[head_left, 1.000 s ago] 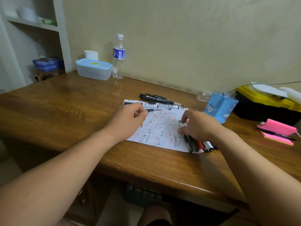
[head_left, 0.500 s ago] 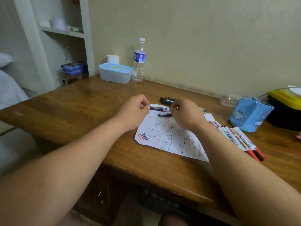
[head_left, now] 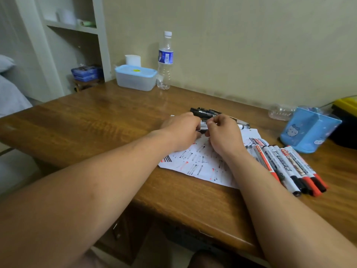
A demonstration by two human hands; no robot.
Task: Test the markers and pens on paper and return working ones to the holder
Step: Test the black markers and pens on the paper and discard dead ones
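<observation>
A white paper point(head_left: 201, 165) covered with black and red test strokes lies on the wooden desk point(head_left: 100, 120). Above its far edge my left hand point(head_left: 181, 132) and my right hand point(head_left: 224, 136) meet, both gripping one black and white marker point(head_left: 202, 125) between them. Behind the hands lies a small heap of black markers point(head_left: 206, 112). To the right of the paper several red and black whiteboard markers point(head_left: 289, 167) lie in a row. The blue pen holder point(head_left: 307, 130) stands at the far right.
At the back of the desk stand a clear box with a blue lid point(head_left: 135, 77), a white cup point(head_left: 133, 60) and a water bottle point(head_left: 165, 60). A crumpled clear bottle point(head_left: 280, 112) and a yellow-lidded box point(head_left: 345, 117) are beside the holder. Shelves point(head_left: 77, 28) rise at the left.
My right hand left the whiteboard markers lying at the paper's right and moved left to meet my left hand. Both hands now grip the same marker. The view turned left.
</observation>
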